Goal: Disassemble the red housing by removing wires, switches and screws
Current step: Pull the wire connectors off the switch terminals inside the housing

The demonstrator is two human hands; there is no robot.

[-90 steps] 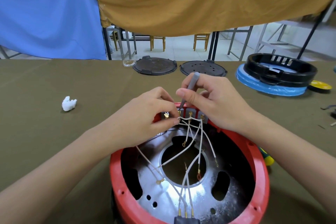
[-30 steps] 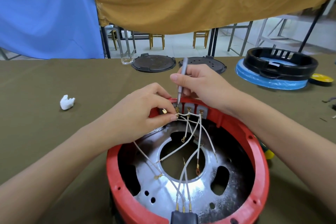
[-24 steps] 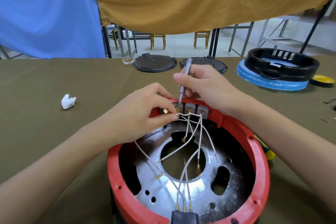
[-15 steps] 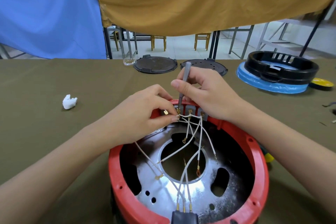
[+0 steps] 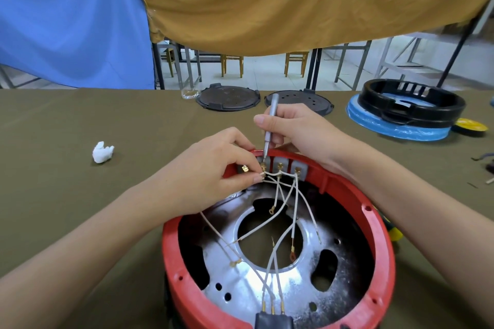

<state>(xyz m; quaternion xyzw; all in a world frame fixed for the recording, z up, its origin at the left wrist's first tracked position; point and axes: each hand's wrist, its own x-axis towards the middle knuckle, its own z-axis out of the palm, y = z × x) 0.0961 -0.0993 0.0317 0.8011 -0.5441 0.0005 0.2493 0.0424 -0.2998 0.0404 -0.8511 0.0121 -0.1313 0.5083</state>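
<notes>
Red housing [image 5: 379, 224] near centre on desk [image 5: 80, 195], open side up, white wires [image 5: 295, 203] looping over its metal plate [image 5: 240, 294]. Right hand [image 5: 296, 128] gripping a slim screwdriver [image 5: 269, 128], tip lowered again onto the leftmost of three grey switches [image 5: 280, 165] at the far rim, after lifting clear about a second earlier. Left hand [image 5: 213, 168] pinching the wire end just beside that terminal, as before. Terminal seemingly being loosened; wires, switches and rim screws mostly in place, so disassembly judged early. Far on desk: two dark lids [image 5: 228, 97], black ring [image 5: 411, 104]; white wad [image 5: 103, 152] left.
</notes>
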